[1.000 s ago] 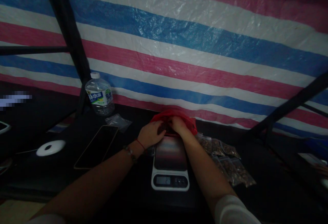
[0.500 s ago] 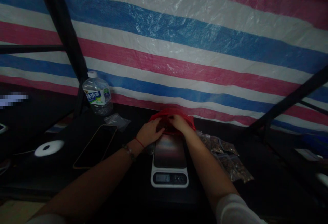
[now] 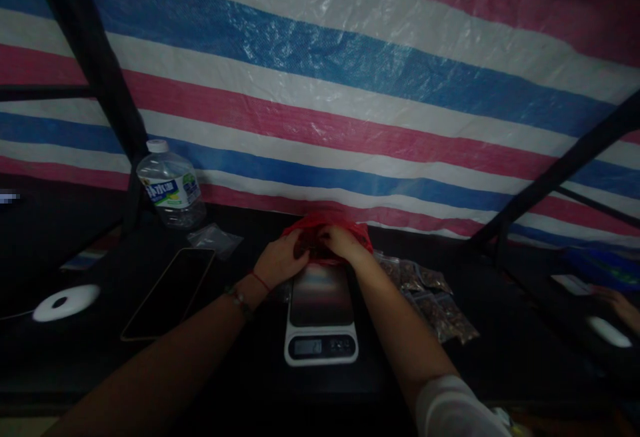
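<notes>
A red plastic bag [image 3: 357,231] lies with its mouth spread behind a kitchen scale [image 3: 321,307]. My left hand [image 3: 281,258] grips the bag's left edge, thumb toward the scale. My right hand [image 3: 343,243] reaches into the mouth from the right. Its fingertips are hidden among dark contents, so I cannot see whether they hold anything. The scale has a shiny platform and a lit display; nothing rests on that platform. To the right of my right forearm lie several small clear zip bags [image 3: 430,300] filled with brownish pieces.
At left are a large clear bottle [image 3: 173,190], clear empty zip bags [image 3: 215,240], a phone [image 3: 170,293] and a white round device [image 3: 67,302]. A striped sheet [image 3: 320,103] hangs behind, between dark frame bars. Another person's hand [image 3: 617,303] is at the right edge near a white mouse-like object [image 3: 610,331].
The view has turned slightly right, so everything sits further left. My right hand has shifted a little within the bag's mouth. Another person's hand has come into view at right.
</notes>
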A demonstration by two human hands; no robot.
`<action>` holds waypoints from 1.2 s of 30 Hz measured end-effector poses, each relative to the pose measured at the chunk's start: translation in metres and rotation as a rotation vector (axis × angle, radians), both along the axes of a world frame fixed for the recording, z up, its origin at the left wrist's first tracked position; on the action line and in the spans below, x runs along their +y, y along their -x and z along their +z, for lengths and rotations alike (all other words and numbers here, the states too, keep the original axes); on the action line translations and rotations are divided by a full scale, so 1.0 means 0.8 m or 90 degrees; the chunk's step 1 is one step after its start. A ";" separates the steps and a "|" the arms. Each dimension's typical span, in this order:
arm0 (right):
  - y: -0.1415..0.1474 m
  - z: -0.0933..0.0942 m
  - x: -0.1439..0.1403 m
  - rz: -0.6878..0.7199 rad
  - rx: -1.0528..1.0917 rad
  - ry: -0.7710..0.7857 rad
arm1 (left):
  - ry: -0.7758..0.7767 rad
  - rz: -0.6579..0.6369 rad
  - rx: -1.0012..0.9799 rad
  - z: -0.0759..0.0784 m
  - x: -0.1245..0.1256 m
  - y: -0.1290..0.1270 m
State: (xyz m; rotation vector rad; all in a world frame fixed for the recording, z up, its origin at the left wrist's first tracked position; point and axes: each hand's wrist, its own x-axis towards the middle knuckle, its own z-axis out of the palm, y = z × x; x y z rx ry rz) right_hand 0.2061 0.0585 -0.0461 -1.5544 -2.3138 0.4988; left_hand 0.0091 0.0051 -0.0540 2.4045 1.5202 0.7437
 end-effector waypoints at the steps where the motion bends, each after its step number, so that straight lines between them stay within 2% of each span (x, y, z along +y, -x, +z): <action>1: 0.000 -0.006 0.001 0.018 -0.002 0.009 | 0.003 0.000 0.003 0.000 0.000 0.000; 6: 0.007 -0.023 0.006 0.074 -0.011 0.020 | 0.028 0.001 0.012 0.006 -0.002 0.000; 12: 0.005 -0.034 0.011 0.048 -0.049 0.035 | 0.030 0.013 0.015 0.009 -0.003 -0.001; 36: 0.011 -0.033 0.010 0.053 -0.128 -0.032 | 0.011 0.004 0.005 0.003 -0.002 -0.002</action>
